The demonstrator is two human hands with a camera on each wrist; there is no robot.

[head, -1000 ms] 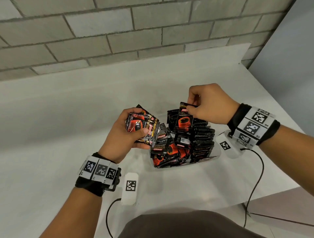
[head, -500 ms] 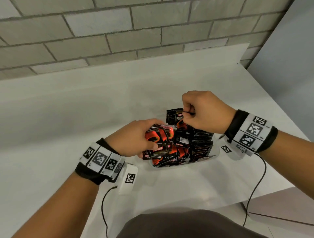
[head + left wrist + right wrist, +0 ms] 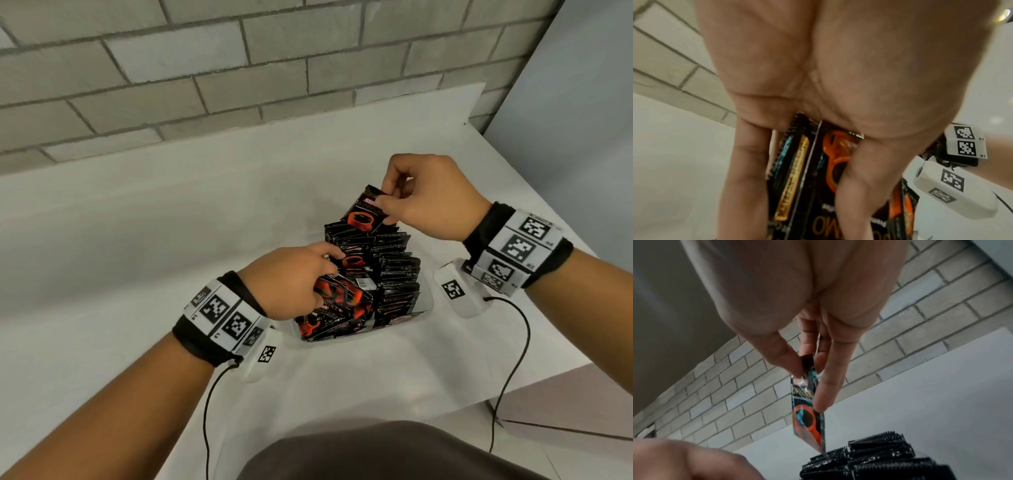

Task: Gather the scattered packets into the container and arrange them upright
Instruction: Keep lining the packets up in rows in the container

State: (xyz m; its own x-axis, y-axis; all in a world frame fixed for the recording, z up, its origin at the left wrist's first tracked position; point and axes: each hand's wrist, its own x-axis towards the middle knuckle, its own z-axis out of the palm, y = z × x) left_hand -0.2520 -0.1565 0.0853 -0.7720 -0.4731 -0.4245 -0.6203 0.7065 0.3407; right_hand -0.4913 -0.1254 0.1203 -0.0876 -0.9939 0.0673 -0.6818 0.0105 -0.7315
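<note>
A clear plastic container (image 3: 426,310) on the white table is crammed with black-and-orange coffee packets (image 3: 394,274), many standing upright in rows (image 3: 879,456). My right hand (image 3: 428,198) pinches the top of one packet (image 3: 364,214) (image 3: 807,405) and holds it just above the far end of the rows. My left hand (image 3: 291,277) reaches into the container's near left side, its fingers curled round a bunch of packets (image 3: 818,178) that lean there (image 3: 339,294).
The white table (image 3: 171,240) runs back to a grey brick wall (image 3: 239,68). Its right edge drops off near my right wrist. White wrist-camera units with cables (image 3: 459,291) (image 3: 263,356) hang beside the container. My dark-clothed lap (image 3: 394,452) is at the bottom.
My left hand has brought its bunch of packets down from above the table into the container. My right hand has lifted one packet up out of the far rows.
</note>
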